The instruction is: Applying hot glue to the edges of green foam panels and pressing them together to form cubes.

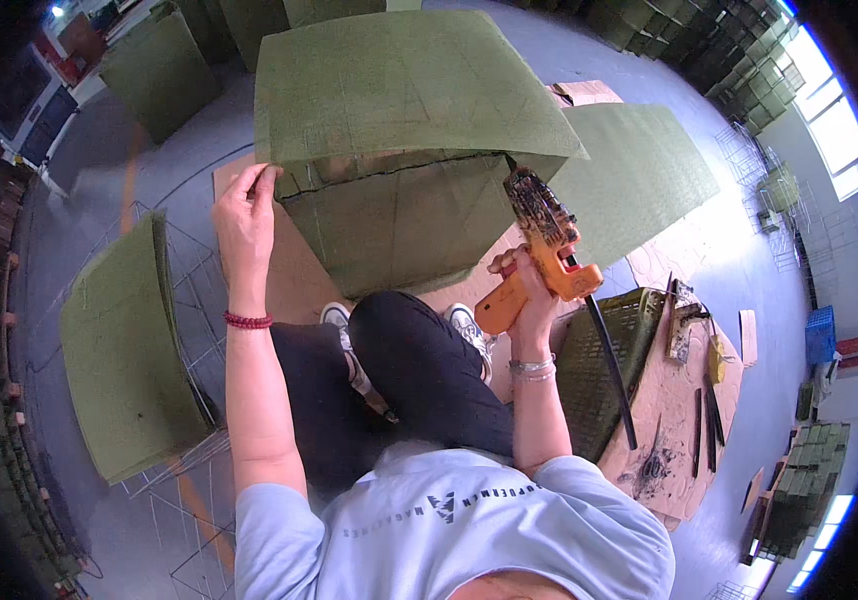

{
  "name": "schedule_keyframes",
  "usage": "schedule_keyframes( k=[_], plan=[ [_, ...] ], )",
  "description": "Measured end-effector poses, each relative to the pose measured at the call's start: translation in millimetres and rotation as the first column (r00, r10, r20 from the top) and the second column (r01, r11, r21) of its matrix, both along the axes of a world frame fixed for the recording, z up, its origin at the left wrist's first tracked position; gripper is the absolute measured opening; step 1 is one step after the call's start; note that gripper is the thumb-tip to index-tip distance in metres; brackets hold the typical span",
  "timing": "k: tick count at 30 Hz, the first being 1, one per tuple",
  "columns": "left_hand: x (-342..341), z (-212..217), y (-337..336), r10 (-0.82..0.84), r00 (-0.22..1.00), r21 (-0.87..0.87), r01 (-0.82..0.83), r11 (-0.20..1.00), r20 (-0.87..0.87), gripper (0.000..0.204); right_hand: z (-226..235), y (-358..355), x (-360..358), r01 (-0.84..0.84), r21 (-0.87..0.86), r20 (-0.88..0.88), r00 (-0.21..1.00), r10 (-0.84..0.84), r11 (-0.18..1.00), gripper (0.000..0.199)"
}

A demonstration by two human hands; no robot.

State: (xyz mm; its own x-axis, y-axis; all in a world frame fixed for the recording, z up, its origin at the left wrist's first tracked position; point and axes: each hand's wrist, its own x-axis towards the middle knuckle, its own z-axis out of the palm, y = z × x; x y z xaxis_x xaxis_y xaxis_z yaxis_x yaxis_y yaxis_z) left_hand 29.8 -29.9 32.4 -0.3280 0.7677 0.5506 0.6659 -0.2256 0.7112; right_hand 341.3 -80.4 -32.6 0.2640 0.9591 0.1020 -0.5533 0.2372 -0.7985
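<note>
My right hand [536, 318] is wrapped round the handle of an orange glue gun [551, 245], whose front is caked with black residue. A long black glue stick [613, 370] juts from its rear. The nozzle meets the right end of a black glue line [389, 174] along the near edge of a green mesh-like box [389, 235]. Over that edge lies a large green panel [399, 90], tilted up slightly toward me. My left hand [246, 215] pinches the panel's near left corner between thumb and fingers. The box's interior is hidden.
Green panels [129, 350] lean on a wire frame [199, 290] at left. Another green sheet [639, 180] lies at right. Beside my right knee stands a green crate [604, 360], next to cardboard [664, 475] with black sticks [697, 430] and a yellow-handled tool [716, 360].
</note>
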Motion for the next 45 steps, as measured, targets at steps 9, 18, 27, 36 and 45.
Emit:
schedule_keyframes(
  k=[9, 18, 27, 36, 45],
  plan=[
    [0.4, 0.2, -0.1, -0.004, 1.000, -0.009, 0.004, 1.000, -0.010, 0.018, -1.4, -7.1, -11.3, -0.100, 0.009, 0.078, 0.992, 0.099, 0.995, 0.013],
    [-2.3, -1.4, 5.3, -0.022, 1.000, 0.052, 0.021, 0.998, 0.012, 0.021, 5.0, -5.5, -4.9, -0.062, 0.002, 0.077, 0.995, 0.062, 0.998, 0.014],
    [-2.7, 9.2, 8.4, 0.018, 1.000, -0.047, -0.019, 0.999, -0.020, 0.021, -2.3, 3.3, 13.6, -0.040, 0.015, 0.033, 0.999, 0.040, 0.999, 0.016],
    [-7.2, 11.1, 14.1, 0.001, 1.000, -0.091, -0.004, 0.996, -0.030, 0.023, -6.0, 5.6, 14.1, -0.041, -0.005, 0.038, 0.998, 0.041, 0.999, 0.016],
    [-6.4, 4.0, 14.4, 0.005, 1.000, -0.069, -0.007, 0.998, -0.027, 0.024, -1.1, 1.9, 6.2, -0.089, 0.013, 0.129, 0.988, 0.087, 0.996, 0.018]
  ],
)
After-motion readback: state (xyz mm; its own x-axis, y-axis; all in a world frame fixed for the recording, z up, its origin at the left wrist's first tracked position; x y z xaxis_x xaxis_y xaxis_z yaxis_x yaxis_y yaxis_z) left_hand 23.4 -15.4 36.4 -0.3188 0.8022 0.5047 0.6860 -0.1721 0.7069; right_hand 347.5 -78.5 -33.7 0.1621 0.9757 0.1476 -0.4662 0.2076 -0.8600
